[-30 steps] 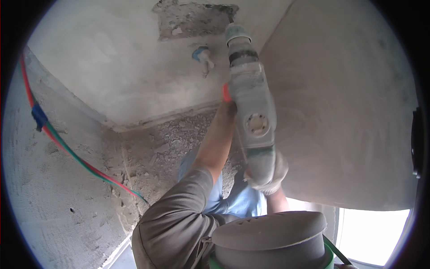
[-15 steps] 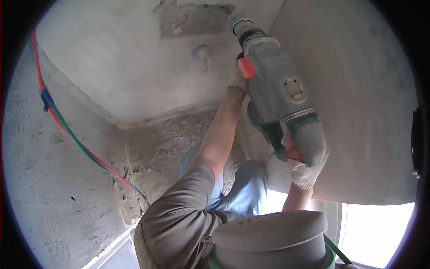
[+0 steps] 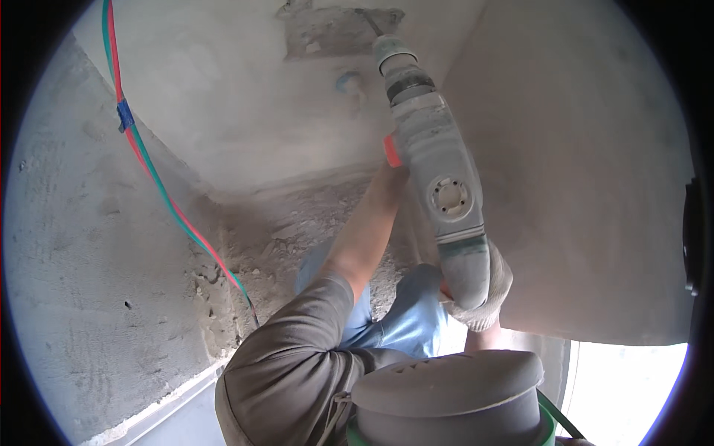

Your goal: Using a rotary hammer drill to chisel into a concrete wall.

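Observation:
I hold a dusty grey rotary hammer drill [image 3: 439, 163] that slants up and away from me. Its dark chisel bit [image 3: 370, 22] reaches a rough chipped recess [image 3: 335, 30] in the pale wall. My right hand [image 3: 497, 293], in a whitish knit glove, is wrapped round the rear handle, partly covered by the drill's rounded end. My left forearm [image 3: 364, 227] runs up to the drill's left side, beside a red part [image 3: 392, 150]. The left hand itself is behind the drill body, its fingers out of sight.
Red and green hoses [image 3: 167, 197], bound with blue tape [image 3: 125, 115], hang along the rough left wall. Rubble [image 3: 297, 230] lies below the pale wall. A blue-grey stub [image 3: 347, 82] sits under the recess. A grey round cap [image 3: 446, 383] with green edging fills the lower middle.
The drill has swung to the left and stands steeper, its bit now visible at the recess. My right hand has shifted left with the handle. The left glove has passed out of sight.

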Demonstrator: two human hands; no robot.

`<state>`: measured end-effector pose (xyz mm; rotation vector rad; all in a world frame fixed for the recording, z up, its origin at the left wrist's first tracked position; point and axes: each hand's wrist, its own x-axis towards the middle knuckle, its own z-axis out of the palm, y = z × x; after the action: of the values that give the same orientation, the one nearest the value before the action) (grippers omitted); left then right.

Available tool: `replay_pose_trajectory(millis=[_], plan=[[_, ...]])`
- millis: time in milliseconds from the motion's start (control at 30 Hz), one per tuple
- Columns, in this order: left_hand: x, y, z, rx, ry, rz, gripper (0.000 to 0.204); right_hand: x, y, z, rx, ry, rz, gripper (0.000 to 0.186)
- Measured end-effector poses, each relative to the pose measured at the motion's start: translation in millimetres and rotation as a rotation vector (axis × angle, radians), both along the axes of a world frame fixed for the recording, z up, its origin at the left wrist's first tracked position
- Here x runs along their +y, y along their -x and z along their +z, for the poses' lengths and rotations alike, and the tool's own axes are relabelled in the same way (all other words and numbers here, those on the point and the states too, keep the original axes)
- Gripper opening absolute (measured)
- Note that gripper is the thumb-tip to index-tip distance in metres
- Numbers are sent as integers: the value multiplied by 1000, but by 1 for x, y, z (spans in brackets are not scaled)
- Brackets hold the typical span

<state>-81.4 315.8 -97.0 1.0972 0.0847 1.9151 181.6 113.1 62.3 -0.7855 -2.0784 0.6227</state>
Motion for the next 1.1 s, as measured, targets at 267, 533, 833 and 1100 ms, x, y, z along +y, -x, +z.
replay_pose_trajectory(millis=[267, 533, 833, 1100], plan=[[-86, -5, 86, -464, -33, -365, 49, -15, 39, -9, -166, -183, 76, 64], [-68, 11, 79, -400, -103, -429, 42, -6, 50, 2, -109, -112, 75, 65], [-67, -12, 108, -279, -207, -505, 35, -31, 16, 25, -89, -71, 62, 63], [-84, 0, 103, -206, -298, -537, 28, -38, 36, 16, -101, -210, 67, 66]])
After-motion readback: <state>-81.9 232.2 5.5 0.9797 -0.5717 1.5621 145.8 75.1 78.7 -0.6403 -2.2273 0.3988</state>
